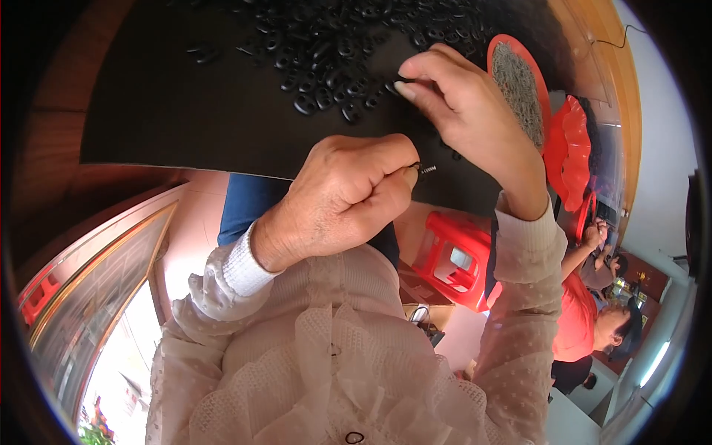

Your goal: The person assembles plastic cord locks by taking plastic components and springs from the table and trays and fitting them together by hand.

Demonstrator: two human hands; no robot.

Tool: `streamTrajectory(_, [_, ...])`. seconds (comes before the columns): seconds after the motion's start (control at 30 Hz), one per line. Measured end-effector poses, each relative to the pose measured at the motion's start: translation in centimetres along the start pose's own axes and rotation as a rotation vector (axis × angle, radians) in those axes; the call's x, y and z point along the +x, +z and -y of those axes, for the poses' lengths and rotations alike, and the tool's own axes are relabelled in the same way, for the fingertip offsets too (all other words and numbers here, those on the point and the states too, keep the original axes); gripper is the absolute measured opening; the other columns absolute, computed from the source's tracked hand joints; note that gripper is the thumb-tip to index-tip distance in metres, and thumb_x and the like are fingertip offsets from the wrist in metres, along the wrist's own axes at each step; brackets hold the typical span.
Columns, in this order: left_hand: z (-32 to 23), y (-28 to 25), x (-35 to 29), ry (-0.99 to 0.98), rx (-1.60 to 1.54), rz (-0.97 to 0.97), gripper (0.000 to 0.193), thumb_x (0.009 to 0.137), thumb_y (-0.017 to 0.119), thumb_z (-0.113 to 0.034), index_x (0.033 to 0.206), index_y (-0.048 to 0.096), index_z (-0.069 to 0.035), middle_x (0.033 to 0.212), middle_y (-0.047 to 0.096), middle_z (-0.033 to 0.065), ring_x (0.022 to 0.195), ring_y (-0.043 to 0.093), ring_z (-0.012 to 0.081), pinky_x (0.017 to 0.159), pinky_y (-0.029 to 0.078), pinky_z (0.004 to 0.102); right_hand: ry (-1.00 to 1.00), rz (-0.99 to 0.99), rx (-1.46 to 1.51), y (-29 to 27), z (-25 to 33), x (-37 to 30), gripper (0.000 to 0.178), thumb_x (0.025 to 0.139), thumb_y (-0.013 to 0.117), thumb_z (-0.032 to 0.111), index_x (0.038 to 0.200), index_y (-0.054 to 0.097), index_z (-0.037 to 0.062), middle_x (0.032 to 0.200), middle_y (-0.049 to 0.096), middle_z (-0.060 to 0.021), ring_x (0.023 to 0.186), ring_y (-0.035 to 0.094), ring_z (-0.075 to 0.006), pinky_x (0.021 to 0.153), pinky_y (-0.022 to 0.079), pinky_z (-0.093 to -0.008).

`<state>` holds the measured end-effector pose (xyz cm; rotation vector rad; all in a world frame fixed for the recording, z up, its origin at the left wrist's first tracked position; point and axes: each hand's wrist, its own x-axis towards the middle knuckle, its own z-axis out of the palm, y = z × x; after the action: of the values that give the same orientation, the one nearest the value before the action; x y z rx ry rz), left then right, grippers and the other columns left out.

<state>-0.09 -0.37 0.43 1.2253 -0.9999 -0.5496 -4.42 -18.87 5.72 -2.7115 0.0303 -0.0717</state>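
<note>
"So, containers?"
"Red dish (544, 104), heaped with fine grey metal parts, on the tabletop (193, 119)."
"And the spring (429, 169)?"
"Pinched in left grip (356, 189); long axis crosswise, free end pointing right. Right grip (471, 104) at a black piece (391, 87); can't tell if held."

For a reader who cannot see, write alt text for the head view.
A person's left hand pinches a small metal spring, and the right hand is at the edge of a pile of small black pieces on a dark tabletop. At right, a red dish holds gray metal bits.
</note>
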Motion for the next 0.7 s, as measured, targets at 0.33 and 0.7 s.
streamTrajectory(0.33, [-0.2,0.1,-0.2,-0.027,-0.005,0.002,0.006,0.083,0.050,0.003,0.080,0.055,0.002,0.062,0.049,0.0035,0.052,0.046,0.0099,0.047,0.035,0.0256,0.006,0.038,-0.115,0.8,0.0,0.6,0.015,0.082,0.065,0.007,0.086,0.051,0.0005,0.084,0.055,-0.0147,0.073,0.057,-0.0334,0.063,0.044,-0.0395])
streamTrajectory(0.7, [-0.6,-0.2,-0.1,-0.239,-0.138,0.002,0.011,0.085,0.047,0.000,0.081,0.058,0.002,0.063,0.052,0.0018,0.056,0.047,0.0074,0.051,0.037,0.0228,0.148,0.088,0.251,-0.9,-0.3,-1.0,0.021,0.089,0.060,0.019,0.081,0.057,0.0000,0.064,0.053,-0.0110,0.057,0.052,-0.0176,0.051,0.040,-0.0342])
